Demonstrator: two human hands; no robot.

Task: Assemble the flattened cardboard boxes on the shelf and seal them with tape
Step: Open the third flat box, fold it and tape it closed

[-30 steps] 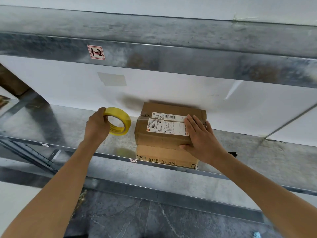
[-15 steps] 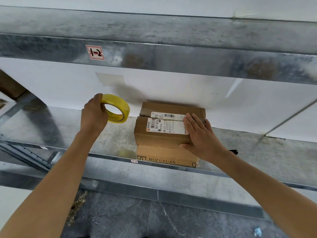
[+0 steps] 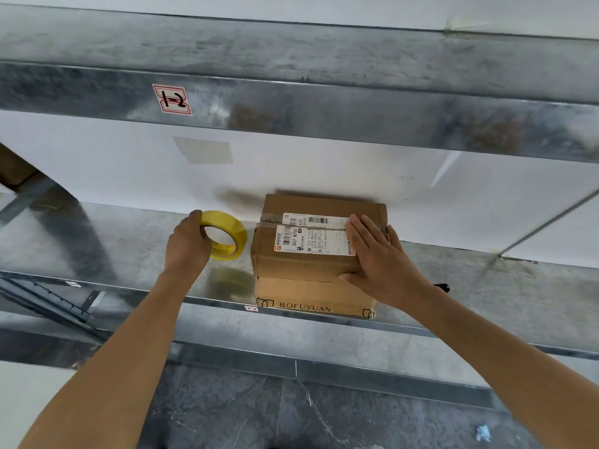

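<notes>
A brown cardboard box (image 3: 301,267) with white shipping labels on top and "BOFUYAN"-style lettering on its front stands on the metal shelf (image 3: 129,254). My right hand (image 3: 382,257) lies flat on the box's top right corner, thumb over the front edge. My left hand (image 3: 188,244) grips a yellow roll of tape (image 3: 227,234) just left of the box, held above the shelf. A clear strip of tape runs from the roll to the box's top seam.
A second metal shelf (image 3: 324,102) with a red-and-white label spans overhead. A white wall stands behind the box. A small black object (image 3: 442,288) lies on the shelf behind my right wrist. Dark stone floor shows below.
My left hand with the tape roll rose away from the box, then came back down and right, close to the box's left side. My right hand stayed pressed on the box.
</notes>
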